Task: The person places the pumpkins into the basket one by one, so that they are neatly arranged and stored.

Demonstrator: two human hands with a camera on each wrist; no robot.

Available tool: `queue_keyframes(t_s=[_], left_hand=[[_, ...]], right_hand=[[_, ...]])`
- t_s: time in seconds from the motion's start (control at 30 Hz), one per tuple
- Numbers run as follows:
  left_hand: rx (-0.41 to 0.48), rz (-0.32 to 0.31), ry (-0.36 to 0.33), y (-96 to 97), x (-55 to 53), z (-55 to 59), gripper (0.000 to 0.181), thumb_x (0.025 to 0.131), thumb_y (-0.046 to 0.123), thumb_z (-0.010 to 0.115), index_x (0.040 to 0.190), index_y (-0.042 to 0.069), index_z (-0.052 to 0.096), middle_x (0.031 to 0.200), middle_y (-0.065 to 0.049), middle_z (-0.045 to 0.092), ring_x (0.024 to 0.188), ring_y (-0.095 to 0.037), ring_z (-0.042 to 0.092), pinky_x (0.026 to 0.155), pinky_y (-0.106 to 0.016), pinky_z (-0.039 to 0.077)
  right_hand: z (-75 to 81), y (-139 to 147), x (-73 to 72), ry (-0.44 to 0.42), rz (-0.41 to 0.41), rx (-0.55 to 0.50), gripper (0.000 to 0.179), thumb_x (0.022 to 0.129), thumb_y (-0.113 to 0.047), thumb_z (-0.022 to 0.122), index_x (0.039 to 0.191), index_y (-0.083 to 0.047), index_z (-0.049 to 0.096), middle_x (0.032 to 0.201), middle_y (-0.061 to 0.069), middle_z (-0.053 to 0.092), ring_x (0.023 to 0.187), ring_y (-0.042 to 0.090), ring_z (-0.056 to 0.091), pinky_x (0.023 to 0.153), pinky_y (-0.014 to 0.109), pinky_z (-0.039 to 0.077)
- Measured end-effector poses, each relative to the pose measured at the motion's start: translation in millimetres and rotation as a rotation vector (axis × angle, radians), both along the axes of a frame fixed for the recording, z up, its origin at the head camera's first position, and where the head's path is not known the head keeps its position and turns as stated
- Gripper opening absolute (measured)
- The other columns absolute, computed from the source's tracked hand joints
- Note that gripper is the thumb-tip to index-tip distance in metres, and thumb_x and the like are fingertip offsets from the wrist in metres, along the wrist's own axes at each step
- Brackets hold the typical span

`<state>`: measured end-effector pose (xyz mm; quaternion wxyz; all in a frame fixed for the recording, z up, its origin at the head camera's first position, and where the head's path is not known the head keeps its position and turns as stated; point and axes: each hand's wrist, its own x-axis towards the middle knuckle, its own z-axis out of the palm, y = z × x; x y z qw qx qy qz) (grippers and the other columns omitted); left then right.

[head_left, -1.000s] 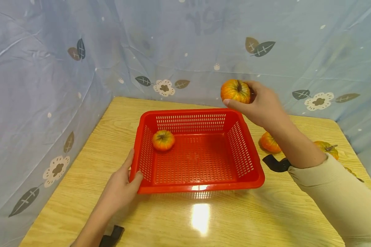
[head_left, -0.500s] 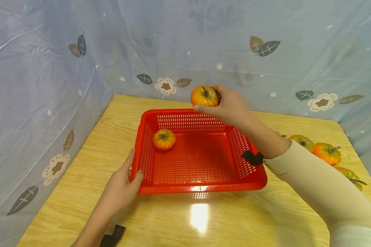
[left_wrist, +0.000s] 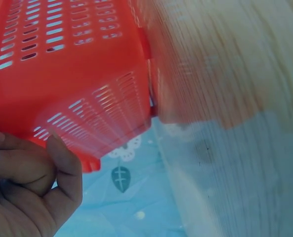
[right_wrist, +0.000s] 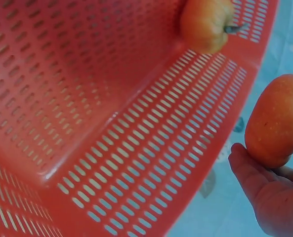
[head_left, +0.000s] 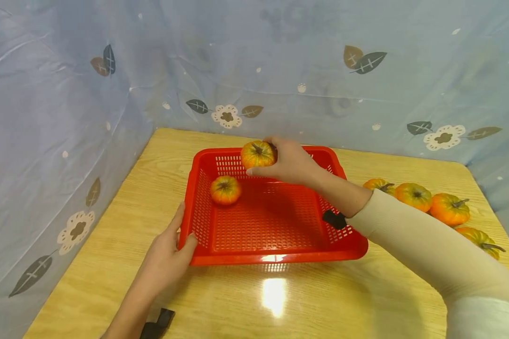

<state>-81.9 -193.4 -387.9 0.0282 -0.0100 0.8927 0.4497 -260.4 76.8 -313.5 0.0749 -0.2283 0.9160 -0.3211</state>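
Observation:
My right hand (head_left: 290, 162) holds a small orange pumpkin (head_left: 257, 155) between thumb and fingers, over the back part of a red plastic basket (head_left: 275, 258). In the right wrist view, this pumpkin (right_wrist: 274, 121) overlaps the backdrop beyond the basket's rim. A second pumpkin (head_left: 225, 190) sits inside the basket, in the back left corner. At the basket's left side, my left hand (head_left: 165, 254) grips the rim, thumb over the top. The left wrist view shows its curled fingers (left_wrist: 67, 170) against the red slotted wall (left_wrist: 82, 98).
Several more pumpkins (head_left: 413, 197) lie in a slanting row on the wooden table (head_left: 110, 263), right of the basket. A blue patterned cloth (head_left: 254, 56) hangs behind the table and along its left side.
My right hand has carried the pumpkin leftward, from beyond the basket's back right corner, then lower over its back part. The left hand has stayed on the rim.

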Motion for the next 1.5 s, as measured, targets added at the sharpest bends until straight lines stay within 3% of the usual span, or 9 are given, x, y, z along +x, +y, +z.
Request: queue_keyframes(t_s=[0.53,0.77,0.97,1.23,1.5], left_hand=[[0.016,0.023,-0.028,-2.2,4.0,-2.3,0.079,0.1,0.012,0.056,0.165,0.016,0.011,0.12,-0.021,0.068,0.042,-0.008,0.034,0.039,-0.027,0.036],[0.031,0.024,-0.042,-2.5,4.3,-1.8,0.078,0.101,0.012,0.056,0.165,0.018,0.011,0.117,-0.02,0.069,0.042,-0.008,0.034,0.038,-0.027,0.035],[0.052,0.02,-0.047,-2.8,4.3,-1.8,0.078,0.101,0.013,0.056,0.165,0.02,0.01,0.119,-0.021,0.068,0.041,-0.008,0.032,0.037,-0.027,0.035],[0.043,0.008,-0.022,-3.1,1.3,-1.6,0.078,0.101,0.012,0.056,0.165,0.019,0.012,0.12,-0.021,0.068,0.042,-0.008,0.035,0.038,-0.027,0.035],[0.032,-0.009,0.0,-3.4,-1.3,-0.7,0.079,0.1,0.012,0.057,0.165,0.019,0.012,0.122,-0.024,0.067,0.041,-0.007,0.033,0.037,-0.028,0.036]], right_hand=[[-37.3,-15,-1.1,-0.085,0.061,0.21,0.093,0.078,-0.053,0.083,0.145,0.0,0.047,0.122,0.013,0.062,0.107,0.026,0.058,0.093,0.04,0.05],[-43.2,-18,-3.5,-0.102,0.063,0.279,0.093,0.079,-0.054,0.082,0.146,-0.001,0.046,0.121,0.013,0.062,0.109,0.026,0.059,0.094,0.041,0.05],[-46.8,-19,-3.7,-0.096,0.046,0.294,0.091,0.078,-0.053,0.084,0.145,-0.003,0.049,0.121,0.013,0.063,0.109,0.028,0.059,0.093,0.041,0.05],[-59.2,-19,1.3,-0.116,-0.007,0.283,0.098,0.078,-0.048,0.086,0.148,0.007,0.042,0.131,0.021,0.06,0.121,0.033,0.057,0.101,0.043,0.047],[-68.1,-20,7.3,-0.122,-0.042,0.305,0.087,0.079,-0.05,0.085,0.134,0.006,0.048,0.11,0.019,0.065,0.103,0.031,0.065,0.087,0.041,0.054]])
